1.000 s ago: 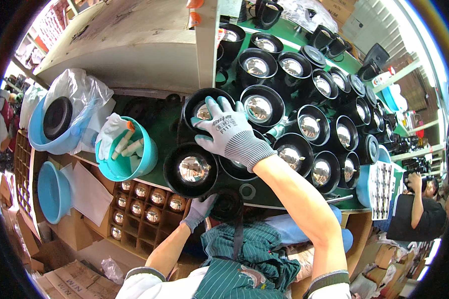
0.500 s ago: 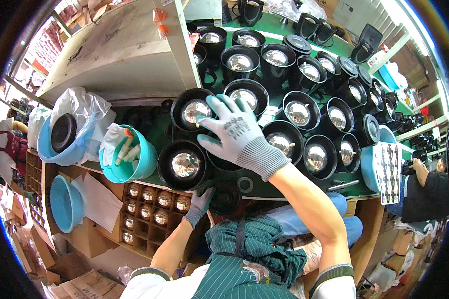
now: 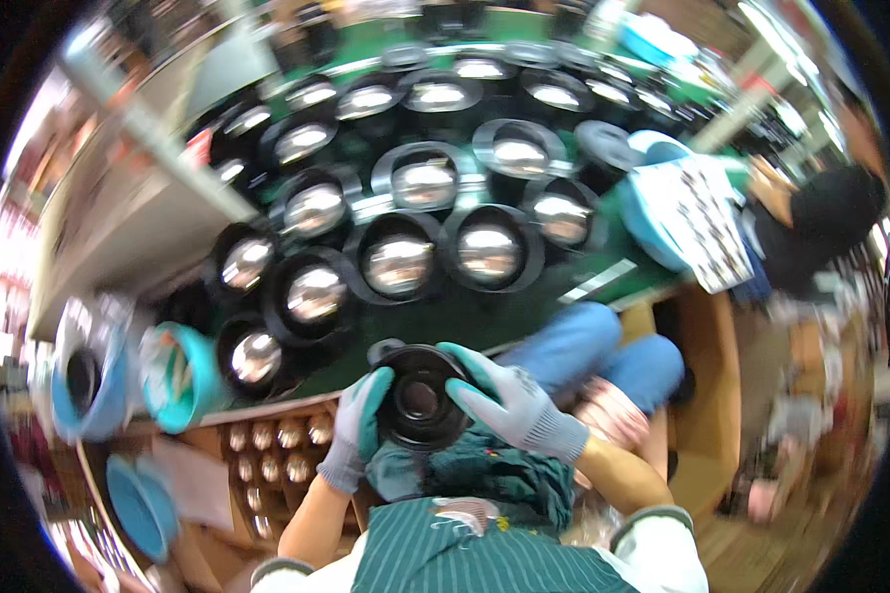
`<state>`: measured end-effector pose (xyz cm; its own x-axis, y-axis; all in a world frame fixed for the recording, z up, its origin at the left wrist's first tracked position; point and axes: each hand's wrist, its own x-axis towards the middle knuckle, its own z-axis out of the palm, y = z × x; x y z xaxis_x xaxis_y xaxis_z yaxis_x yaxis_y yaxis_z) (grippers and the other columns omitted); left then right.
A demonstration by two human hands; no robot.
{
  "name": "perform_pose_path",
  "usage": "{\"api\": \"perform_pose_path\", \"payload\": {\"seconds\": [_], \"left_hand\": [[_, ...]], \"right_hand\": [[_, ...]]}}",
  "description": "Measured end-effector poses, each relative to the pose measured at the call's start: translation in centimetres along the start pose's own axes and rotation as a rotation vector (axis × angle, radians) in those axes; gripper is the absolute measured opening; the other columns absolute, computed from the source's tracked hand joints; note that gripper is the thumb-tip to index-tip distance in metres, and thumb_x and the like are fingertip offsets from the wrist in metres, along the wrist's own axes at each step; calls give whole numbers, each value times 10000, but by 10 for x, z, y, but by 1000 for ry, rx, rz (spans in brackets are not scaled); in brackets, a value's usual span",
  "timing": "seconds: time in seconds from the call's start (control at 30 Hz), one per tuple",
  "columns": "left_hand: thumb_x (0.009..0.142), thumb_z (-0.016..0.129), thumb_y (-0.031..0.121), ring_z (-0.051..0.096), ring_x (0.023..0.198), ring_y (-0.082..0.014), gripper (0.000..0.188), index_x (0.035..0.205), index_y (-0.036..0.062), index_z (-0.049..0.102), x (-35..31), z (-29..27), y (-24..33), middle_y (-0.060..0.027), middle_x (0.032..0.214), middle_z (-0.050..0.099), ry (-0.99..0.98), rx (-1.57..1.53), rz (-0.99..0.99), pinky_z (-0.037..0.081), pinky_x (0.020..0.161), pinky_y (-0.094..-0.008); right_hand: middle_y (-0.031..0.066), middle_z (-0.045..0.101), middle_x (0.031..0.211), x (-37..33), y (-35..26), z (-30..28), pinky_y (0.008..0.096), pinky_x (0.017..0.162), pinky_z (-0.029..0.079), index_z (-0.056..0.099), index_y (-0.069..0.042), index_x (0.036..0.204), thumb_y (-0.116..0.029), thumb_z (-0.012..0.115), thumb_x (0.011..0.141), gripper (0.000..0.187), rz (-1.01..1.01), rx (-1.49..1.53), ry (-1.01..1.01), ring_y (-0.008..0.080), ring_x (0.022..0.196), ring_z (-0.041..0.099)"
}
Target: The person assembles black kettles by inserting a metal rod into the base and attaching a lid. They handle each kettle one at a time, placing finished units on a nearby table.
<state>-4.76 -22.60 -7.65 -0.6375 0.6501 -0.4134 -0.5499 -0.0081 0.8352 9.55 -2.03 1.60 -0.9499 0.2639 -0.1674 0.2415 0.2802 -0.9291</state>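
Note:
Close in front of my body, both gloved hands hold a round black plastic part [image 3: 423,397] with stepped rings toward its middle. My left hand [image 3: 359,420], in a grey glove with green-coated fingers, is closed on its left rim. My right hand [image 3: 509,400], gloved alike, grips the right rim with the thumb over the edge. Beyond them, black pots with shiny silver domes inside stand in rows on the green bench; the nearest silver dome [image 3: 399,265] faces up. The picture is smeared by motion, so fine detail is lost.
A divided cardboard box [image 3: 297,491] with silver domes is at the left, below the bench edge. Nearby stand a teal bucket [image 3: 206,381] and blue basins. A patterned white sheet [image 3: 692,217] lies over a blue tub at the right. Another person sits beyond it.
My right hand has left the pots and come back toward me. My left hand has risen, and both now hold the round black part. The head view has turned.

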Motion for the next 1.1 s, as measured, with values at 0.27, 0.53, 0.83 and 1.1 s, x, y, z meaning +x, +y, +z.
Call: {"api": "perform_pose_path", "payload": {"seconds": [0.27,0.53,0.83,1.1], "left_hand": [[1093,450,312,539,722,-181,351,1365,107,535,23,111,10,-42,910,575,-199,52,-386,494,683,-303],[1082,460,330,692,808,-283,447,1420,37,481,42,143,-26,-197,1089,682,-251,312,-421,575,714,-379],[1094,466,331,727,889,-265,483,1427,-16,511,54,193,-46,-202,1138,706,-396,460,-437,601,783,-368],[1056,528,156,717,1008,-213,368,1390,15,592,59,199,22,-158,1162,727,-562,749,61,572,899,-354]], "right_hand": [[266,710,1037,-79,145,-140,479,844,544,684,-28,1230,-328,571,999,395,267,-192,1025,424,983,703],[232,729,988,-164,217,-218,480,808,549,700,-17,1144,-404,544,1019,436,525,-93,1389,404,925,708],[19,635,706,-255,282,-229,294,433,497,696,-42,1068,-401,535,1027,395,566,594,1644,165,477,630],[74,666,1099,-275,399,-242,336,722,509,631,-136,1286,-442,607,990,426,428,859,1644,215,903,610]]}}
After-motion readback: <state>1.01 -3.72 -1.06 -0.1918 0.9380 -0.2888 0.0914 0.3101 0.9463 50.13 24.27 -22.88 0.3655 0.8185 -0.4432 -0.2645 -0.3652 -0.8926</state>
